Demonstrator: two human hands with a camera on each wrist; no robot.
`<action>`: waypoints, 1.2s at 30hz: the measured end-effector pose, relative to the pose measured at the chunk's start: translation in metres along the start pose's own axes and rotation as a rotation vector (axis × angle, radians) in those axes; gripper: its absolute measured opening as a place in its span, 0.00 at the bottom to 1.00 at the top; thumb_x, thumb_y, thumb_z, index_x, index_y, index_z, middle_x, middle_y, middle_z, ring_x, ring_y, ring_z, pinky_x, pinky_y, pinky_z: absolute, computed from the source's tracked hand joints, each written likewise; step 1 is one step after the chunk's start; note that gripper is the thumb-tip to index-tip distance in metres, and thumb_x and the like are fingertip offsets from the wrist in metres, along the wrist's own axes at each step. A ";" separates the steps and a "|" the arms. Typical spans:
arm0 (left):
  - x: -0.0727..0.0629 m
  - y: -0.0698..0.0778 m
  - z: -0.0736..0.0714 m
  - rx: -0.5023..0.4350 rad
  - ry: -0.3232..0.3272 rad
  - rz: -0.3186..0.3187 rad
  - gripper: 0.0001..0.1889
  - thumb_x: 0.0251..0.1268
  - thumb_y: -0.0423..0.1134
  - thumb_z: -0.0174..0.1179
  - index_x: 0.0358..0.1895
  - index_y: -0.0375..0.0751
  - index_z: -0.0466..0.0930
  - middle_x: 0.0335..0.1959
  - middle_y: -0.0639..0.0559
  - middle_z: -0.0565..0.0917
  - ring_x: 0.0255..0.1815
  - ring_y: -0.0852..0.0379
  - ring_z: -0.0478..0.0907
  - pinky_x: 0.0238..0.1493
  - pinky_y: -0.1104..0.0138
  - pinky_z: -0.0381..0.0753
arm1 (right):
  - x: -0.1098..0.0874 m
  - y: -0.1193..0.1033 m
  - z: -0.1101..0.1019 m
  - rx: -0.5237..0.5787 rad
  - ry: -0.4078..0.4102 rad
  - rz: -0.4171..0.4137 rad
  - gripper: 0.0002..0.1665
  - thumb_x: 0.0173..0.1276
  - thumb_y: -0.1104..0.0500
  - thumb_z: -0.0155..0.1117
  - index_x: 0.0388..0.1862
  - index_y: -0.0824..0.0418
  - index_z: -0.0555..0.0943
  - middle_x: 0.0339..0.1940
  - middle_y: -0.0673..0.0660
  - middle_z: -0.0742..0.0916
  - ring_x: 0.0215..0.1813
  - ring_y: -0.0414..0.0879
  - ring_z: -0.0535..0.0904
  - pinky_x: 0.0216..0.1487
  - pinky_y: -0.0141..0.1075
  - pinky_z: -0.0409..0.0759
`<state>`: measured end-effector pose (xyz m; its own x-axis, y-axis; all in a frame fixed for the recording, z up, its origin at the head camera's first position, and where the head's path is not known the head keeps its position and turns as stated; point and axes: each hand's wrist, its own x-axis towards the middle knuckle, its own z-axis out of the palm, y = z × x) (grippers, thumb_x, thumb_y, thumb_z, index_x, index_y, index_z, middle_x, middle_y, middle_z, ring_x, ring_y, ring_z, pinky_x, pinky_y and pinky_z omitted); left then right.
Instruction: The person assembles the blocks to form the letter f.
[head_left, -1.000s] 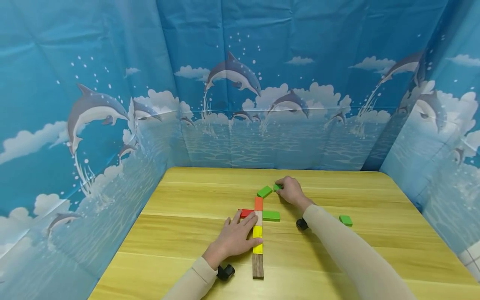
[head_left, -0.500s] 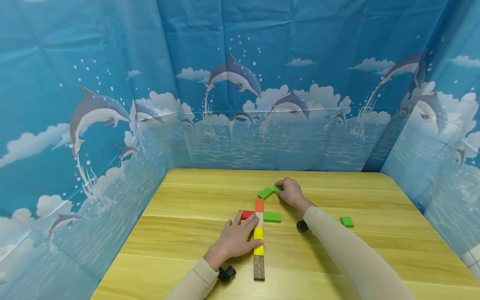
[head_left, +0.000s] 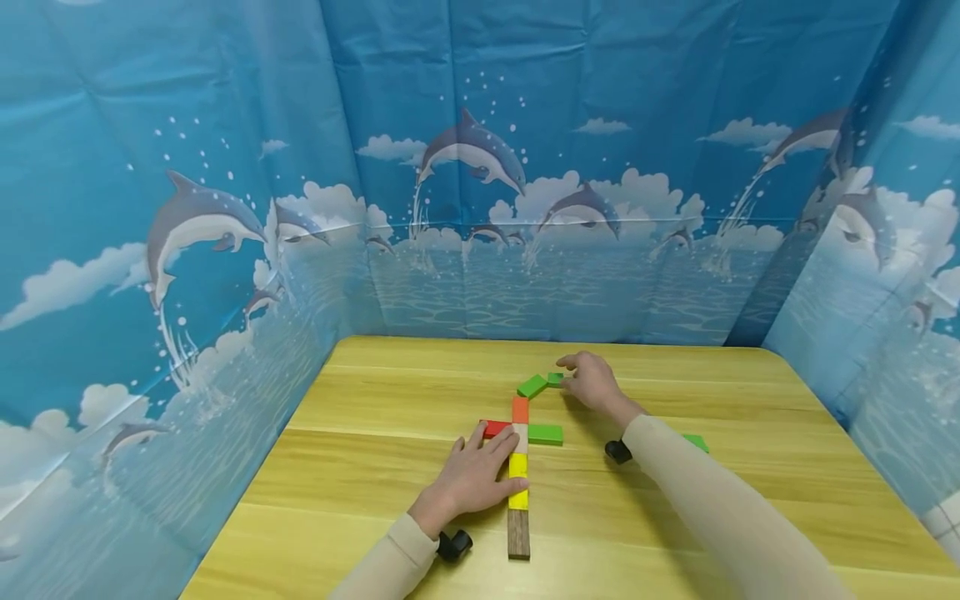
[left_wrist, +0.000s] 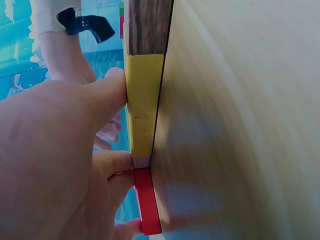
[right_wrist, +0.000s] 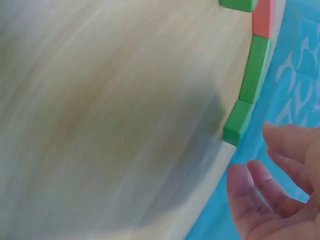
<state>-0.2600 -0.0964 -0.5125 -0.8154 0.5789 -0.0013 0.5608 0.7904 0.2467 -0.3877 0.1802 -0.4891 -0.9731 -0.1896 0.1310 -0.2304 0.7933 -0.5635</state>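
My left hand [head_left: 474, 475] lies with extended fingers over flat wooden blocks. Its thumb touches the yellow block [left_wrist: 145, 105], while other fingertips rest on the red block [head_left: 490, 429] and the pale block [head_left: 522, 440]. An orange block [head_left: 521, 409] and a dark brown block [head_left: 519, 533] end this straight row. A green block [head_left: 547, 435] sticks out to its right. Past the orange one, a slanted green block [right_wrist: 255, 70] meets a short green block [right_wrist: 239, 122]. Beside that short block, my right hand [head_left: 594, 383] has its fingers spread apart, holding nothing.
One more green block [head_left: 697, 442] lies on the table to the right, partly covered by the right sleeve. The wood-grain table [head_left: 375, 467] ends at a blue dolphin curtain [head_left: 420, 283] behind and at the sides.
My right hand has let go of the short green block and drawn back slightly to the right. That block now touches the slanted one. My left hand stays in place.
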 end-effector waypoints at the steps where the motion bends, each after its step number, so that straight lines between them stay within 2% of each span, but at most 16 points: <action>1: 0.000 0.000 0.000 0.002 0.003 0.002 0.41 0.72 0.70 0.46 0.81 0.54 0.55 0.81 0.59 0.53 0.81 0.38 0.45 0.70 0.35 0.54 | -0.002 0.000 -0.003 -0.005 0.005 -0.010 0.25 0.70 0.65 0.67 0.65 0.64 0.80 0.59 0.66 0.83 0.55 0.61 0.81 0.51 0.54 0.82; 13: -0.002 0.002 -0.002 0.000 0.009 0.003 0.41 0.72 0.69 0.47 0.81 0.53 0.55 0.81 0.57 0.54 0.81 0.37 0.45 0.70 0.34 0.53 | -0.034 0.000 -0.033 -0.074 0.060 -0.053 0.21 0.70 0.63 0.68 0.61 0.64 0.82 0.53 0.67 0.86 0.52 0.61 0.82 0.48 0.55 0.82; 20: -0.003 0.004 -0.004 0.001 0.007 0.003 0.41 0.72 0.69 0.47 0.81 0.52 0.55 0.81 0.57 0.54 0.81 0.38 0.45 0.71 0.35 0.52 | -0.057 0.001 -0.048 -0.081 0.092 -0.037 0.21 0.68 0.62 0.69 0.59 0.64 0.83 0.50 0.67 0.86 0.50 0.62 0.83 0.47 0.56 0.81; 27: -0.002 0.004 -0.004 0.008 0.011 0.006 0.41 0.72 0.69 0.47 0.81 0.51 0.56 0.81 0.57 0.55 0.81 0.38 0.45 0.71 0.35 0.53 | -0.075 0.004 -0.062 -0.096 0.111 -0.068 0.21 0.67 0.61 0.70 0.58 0.65 0.83 0.48 0.67 0.86 0.48 0.62 0.83 0.45 0.56 0.82; 36: -0.004 0.003 -0.002 -0.018 0.010 0.008 0.41 0.72 0.69 0.47 0.81 0.53 0.55 0.81 0.57 0.54 0.81 0.37 0.44 0.70 0.33 0.52 | -0.103 0.011 -0.066 -0.064 0.112 -0.019 0.22 0.67 0.58 0.72 0.58 0.64 0.83 0.47 0.65 0.86 0.49 0.62 0.83 0.47 0.55 0.82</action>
<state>-0.2555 -0.0965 -0.5098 -0.8126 0.5828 0.0104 0.5643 0.7821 0.2644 -0.2902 0.2470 -0.4547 -0.9621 -0.1415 0.2333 -0.2446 0.8262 -0.5075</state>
